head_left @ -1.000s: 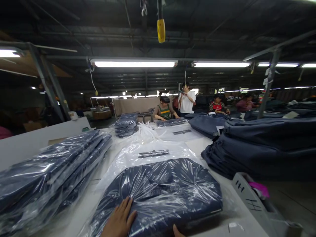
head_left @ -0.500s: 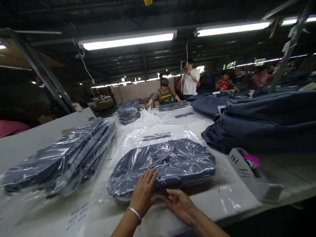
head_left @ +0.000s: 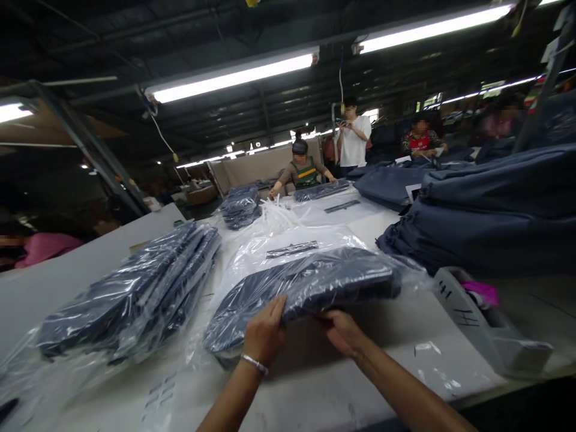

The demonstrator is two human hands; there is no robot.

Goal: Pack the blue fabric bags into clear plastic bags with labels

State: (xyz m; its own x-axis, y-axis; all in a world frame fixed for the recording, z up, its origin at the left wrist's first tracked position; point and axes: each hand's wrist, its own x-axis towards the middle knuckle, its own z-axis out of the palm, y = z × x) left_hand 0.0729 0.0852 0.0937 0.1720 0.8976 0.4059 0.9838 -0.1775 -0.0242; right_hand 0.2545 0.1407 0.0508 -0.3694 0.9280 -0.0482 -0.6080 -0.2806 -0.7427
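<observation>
In front of me lies a folded dark navy fabric piece in a clear plastic bag (head_left: 301, 282), its near edge raised off the table, more so on the right side. My left hand (head_left: 265, 333), with a silver bangle at the wrist, is closed on that near edge, thumb side up. The fingertips of my right hand (head_left: 344, 333) reach beneath the same edge and are partly hidden there; the hand supports the bag from below. White plastic bags (head_left: 252, 252) with a dark printed strip lie just behind and under the package.
A pile of bagged navy pieces (head_left: 130, 288) lies on the left, a smaller pile (head_left: 240, 204) behind it. Stacked navy fabric (head_left: 495, 216) and a grey plastic bin (head_left: 481, 330) stand right on the white table (head_left: 382, 372). A co-worker (head_left: 303, 171) handles another package across the table.
My left hand has closed on the package's near edge. My right hand has moved right and under it, and that edge has risen. The view has shifted slightly.
</observation>
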